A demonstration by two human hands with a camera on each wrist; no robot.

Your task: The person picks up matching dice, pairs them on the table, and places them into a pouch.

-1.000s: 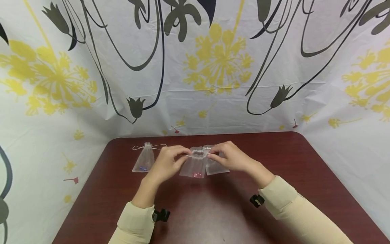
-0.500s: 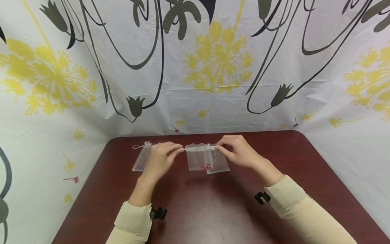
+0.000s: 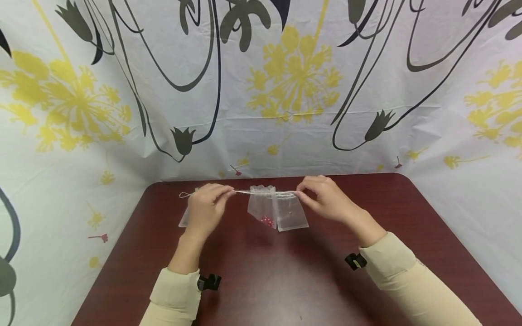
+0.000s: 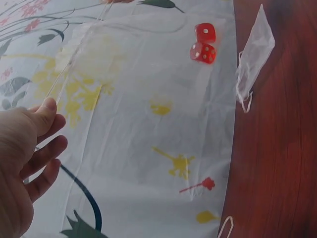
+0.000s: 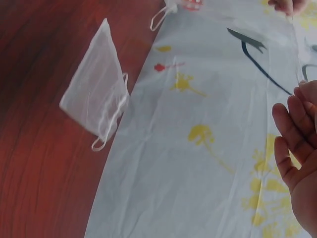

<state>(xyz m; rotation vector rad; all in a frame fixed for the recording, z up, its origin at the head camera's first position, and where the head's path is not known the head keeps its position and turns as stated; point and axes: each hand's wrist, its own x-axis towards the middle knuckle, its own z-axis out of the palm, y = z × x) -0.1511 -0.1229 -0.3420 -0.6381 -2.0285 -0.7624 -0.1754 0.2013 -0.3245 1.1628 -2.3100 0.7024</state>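
Between my left fingers [image 3: 219, 189] and my right fingers [image 3: 306, 200] hangs a see-through white cloth bag [image 3: 258, 204] with two shiny red dice [image 4: 203, 51] in it. My fingers on both sides pinch a thin white string [image 3: 243, 192], and it is stretched straight between them. The dice are in, and I think this bag is almost closed. Its top is bunched into little ruffles, but I can't tell if a hole is left. It tips a bit, with the dice in a low corner.

Just below my right fingers, on the smooth red-brown wood desk [image 3: 244, 280], lies a flat white net bag [image 5: 96, 84] with loose string loops. I see nothing in it, so I guess filling it is left to do. Behind my left fingers is another pale net bag [image 3: 183, 220], mostly hidden, so I can't tell what it holds.

The bags look thin and floppy. The dice are hard-looking cubes with white dots. Past my fingers hangs a creased white cloth [image 3: 228, 136] with yellow and grey flowers.
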